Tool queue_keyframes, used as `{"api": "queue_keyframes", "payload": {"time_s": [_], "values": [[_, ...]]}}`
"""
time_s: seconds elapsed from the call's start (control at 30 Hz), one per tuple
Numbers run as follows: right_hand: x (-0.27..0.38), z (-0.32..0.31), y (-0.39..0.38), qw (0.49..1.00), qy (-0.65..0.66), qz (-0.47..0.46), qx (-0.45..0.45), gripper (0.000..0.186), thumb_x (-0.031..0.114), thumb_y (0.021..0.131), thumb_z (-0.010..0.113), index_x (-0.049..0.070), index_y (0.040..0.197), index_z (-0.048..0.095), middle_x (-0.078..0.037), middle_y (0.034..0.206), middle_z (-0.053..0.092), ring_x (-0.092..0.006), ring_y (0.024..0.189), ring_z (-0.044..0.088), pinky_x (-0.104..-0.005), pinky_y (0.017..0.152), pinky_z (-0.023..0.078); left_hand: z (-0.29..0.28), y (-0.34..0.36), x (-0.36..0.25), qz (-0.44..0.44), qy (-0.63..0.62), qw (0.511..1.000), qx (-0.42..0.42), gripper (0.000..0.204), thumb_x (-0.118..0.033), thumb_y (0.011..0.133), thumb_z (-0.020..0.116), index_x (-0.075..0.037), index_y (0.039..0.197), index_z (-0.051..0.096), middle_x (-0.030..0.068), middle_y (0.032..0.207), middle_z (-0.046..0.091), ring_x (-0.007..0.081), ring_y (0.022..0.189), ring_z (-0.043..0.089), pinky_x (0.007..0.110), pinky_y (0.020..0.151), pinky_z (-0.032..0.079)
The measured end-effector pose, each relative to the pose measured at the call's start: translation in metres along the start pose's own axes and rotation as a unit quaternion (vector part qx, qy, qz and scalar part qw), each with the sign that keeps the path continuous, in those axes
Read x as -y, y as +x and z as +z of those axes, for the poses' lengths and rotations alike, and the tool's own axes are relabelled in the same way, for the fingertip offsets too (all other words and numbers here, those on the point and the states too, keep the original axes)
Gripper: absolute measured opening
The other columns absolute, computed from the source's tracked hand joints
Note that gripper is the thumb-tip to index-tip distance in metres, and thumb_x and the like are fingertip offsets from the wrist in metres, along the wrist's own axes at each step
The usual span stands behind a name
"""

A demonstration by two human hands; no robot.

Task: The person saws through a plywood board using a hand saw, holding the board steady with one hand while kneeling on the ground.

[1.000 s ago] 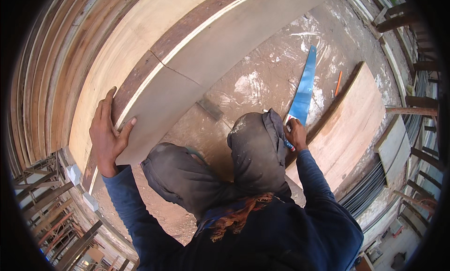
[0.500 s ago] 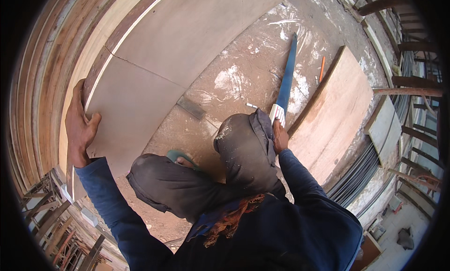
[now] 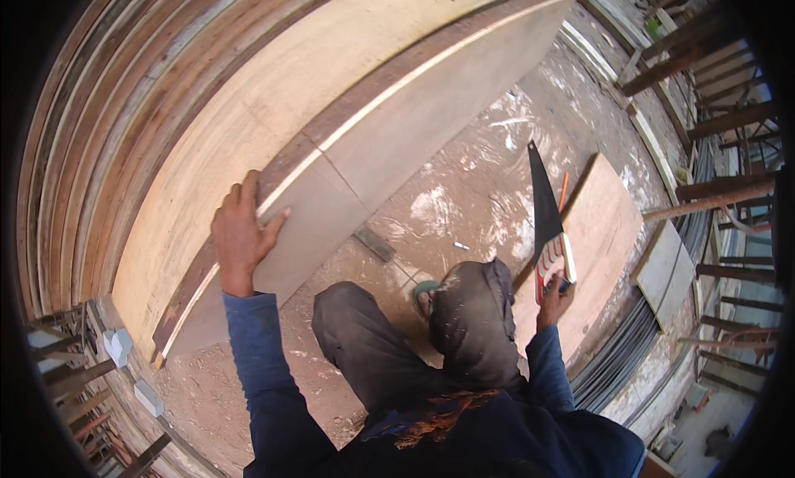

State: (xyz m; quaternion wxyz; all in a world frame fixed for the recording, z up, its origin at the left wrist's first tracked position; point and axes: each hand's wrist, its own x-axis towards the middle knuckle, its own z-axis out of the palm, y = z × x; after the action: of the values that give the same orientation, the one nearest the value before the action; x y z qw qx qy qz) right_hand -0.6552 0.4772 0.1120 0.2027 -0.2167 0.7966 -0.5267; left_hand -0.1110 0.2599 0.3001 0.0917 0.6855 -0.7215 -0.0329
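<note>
My left hand [image 3: 252, 242] grips the top edge of a long grey-faced plywood board [image 3: 422, 105], thumb on its near face and fingers over the edge. A thin line crosses that face just beyond my hand. My right hand [image 3: 555, 300] is closed round the red-and-white handle of a handsaw [image 3: 545, 196], whose long dark blade points away from me, raised beside my right knee. Under it lie a pale plywood offcut [image 3: 600, 230] and a thin orange stick [image 3: 565, 188].
Plywood sheets [image 3: 99, 147] stand stacked at the left. On the dusty floor [image 3: 447, 188] lie a short dark block [image 3: 373, 242] and a white marker [image 3: 460, 245]. Black rods [image 3: 613, 354], a grey panel [image 3: 662, 271] and wooden props [image 3: 729, 188] line the right. Pale blocks [image 3: 116, 345] are at lower left.
My right hand has lifted the saw from low by the floor, tilting it upward. My left hand stays on the board's edge. The whole view has shifted.
</note>
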Motion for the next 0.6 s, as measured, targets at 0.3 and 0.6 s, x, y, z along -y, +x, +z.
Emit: {"api": "queue_keyframes", "payload": {"time_s": [0.3, 0.6], "values": [[-0.042, -0.162, 0.034, 0.983, 0.116, 0.139, -0.011, 0.020, 0.011, 0.094, 0.057, 0.000, 0.112, 0.058, -0.009, 0.085, 0.061, -0.0257, 0.079, 0.066, -0.0341, 0.067, 0.056, -0.006, -0.034, -0.024, 0.006, -0.054, 0.999, 0.003, 0.073, -0.042, 0.076, 0.081, -0.010, 0.136, 0.053, 0.0158, 0.105, 0.063, 0.0326, 0.099, 0.064, 0.045, 0.084, 0.049], [0.023, -0.163, 0.044, 0.876, 0.434, 0.178, 0.108, 0.057, -0.014, 0.083, 0.038, -0.013, 0.140, 0.041, -0.030, 0.132, 0.054, -0.0395, 0.118, 0.061, -0.0426, 0.107, 0.053, 0.003, -0.034, -0.012, -0.004, -0.013, 0.999, -0.038, 0.073, -0.040, 0.078, 0.080, -0.011, 0.139, 0.051, 0.0150, 0.110, 0.062, 0.0332, 0.105, 0.062, 0.048, 0.087, 0.048]]}}
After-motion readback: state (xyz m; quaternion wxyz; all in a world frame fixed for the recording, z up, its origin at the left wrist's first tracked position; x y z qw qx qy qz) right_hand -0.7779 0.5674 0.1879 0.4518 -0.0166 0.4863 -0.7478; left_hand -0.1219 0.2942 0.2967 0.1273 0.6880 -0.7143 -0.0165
